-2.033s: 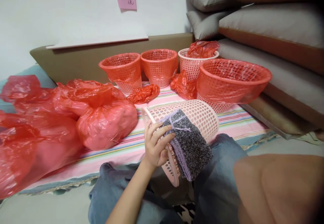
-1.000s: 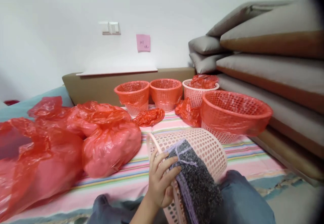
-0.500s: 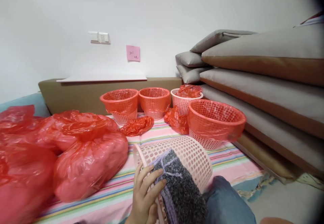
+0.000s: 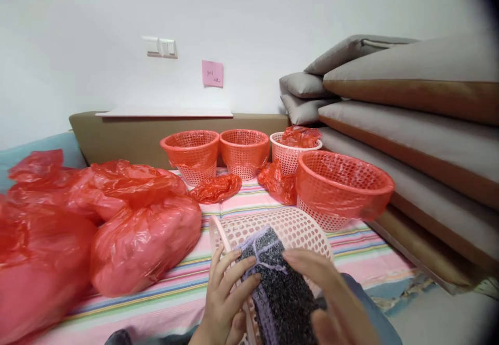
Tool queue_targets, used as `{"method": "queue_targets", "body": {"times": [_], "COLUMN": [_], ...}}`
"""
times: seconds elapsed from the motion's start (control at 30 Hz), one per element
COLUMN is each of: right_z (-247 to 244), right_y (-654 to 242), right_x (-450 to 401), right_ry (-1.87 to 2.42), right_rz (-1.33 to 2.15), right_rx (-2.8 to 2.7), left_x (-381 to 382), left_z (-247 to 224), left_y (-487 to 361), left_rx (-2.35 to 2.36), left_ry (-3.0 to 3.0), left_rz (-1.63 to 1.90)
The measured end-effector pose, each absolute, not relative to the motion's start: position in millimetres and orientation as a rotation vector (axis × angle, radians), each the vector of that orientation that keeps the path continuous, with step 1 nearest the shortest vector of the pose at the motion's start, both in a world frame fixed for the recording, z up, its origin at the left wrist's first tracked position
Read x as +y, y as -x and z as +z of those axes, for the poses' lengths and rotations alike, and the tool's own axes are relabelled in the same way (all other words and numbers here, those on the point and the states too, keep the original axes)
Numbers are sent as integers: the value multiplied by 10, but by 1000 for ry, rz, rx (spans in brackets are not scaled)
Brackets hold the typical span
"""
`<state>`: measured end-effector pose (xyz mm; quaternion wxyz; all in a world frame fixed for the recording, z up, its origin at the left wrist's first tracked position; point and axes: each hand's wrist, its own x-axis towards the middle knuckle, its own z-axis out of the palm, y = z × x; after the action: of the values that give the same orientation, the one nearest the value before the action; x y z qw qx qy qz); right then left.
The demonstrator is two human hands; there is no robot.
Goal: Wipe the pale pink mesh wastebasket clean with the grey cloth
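Note:
A dark grey, fuzzy knitted piece (image 4: 283, 293) with lilac edging and a lilac cord lies over a pale pink perforated basket (image 4: 268, 225), which is tipped on its side. My left hand (image 4: 228, 288) has its fingers laid over the piece's left edge, at the basket rim, and holds it there. From the right, my right hand (image 4: 327, 282) reaches over the piece with fingers stretched out and thumb apart. Its fingertips are at the cord's right side; whether they touch it I cannot tell. The lower end of the piece runs out of view.
Full red plastic bags (image 4: 146, 236) crowd the left. Behind stand baskets lined with red plastic (image 4: 191, 153), with another lined basket (image 4: 343, 184) at right. Crumpled red bags (image 4: 216, 188) lie between them on a striped cloth (image 4: 175, 288). Grey cushions (image 4: 409, 95) are stacked at right.
My right hand has come into view from the lower right and now reaches over the knitted piece. My left hand keeps its place on the edge. The view has shifted slightly.

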<state>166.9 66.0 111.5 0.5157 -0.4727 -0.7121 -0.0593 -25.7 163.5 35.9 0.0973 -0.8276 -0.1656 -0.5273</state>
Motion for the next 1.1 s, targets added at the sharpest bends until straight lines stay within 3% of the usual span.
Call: {"method": "queue_targets", "body": {"times": [0.37, 0.57, 0.9, 1.1], "right_z": [766, 684, 448, 691], "right_y": [-1439, -1384, -2146, -1496], "right_x": [802, 830, 1255, 974], "right_ry": [1276, 1328, 1620, 1448], "right_rz": [-190, -197, -77, -72], "right_rx": [-1807, -1870, -1422, -1716], "left_x": [1646, 1690, 1611, 1654], "left_z": [372, 267, 441, 243], "left_y": [192, 167, 168, 75], "left_rx": [-473, -366, -538, -563], "left_ry": [2463, 2337, 2446, 2437], "left_rz": [-1653, -1995, -1748, -2057]}}
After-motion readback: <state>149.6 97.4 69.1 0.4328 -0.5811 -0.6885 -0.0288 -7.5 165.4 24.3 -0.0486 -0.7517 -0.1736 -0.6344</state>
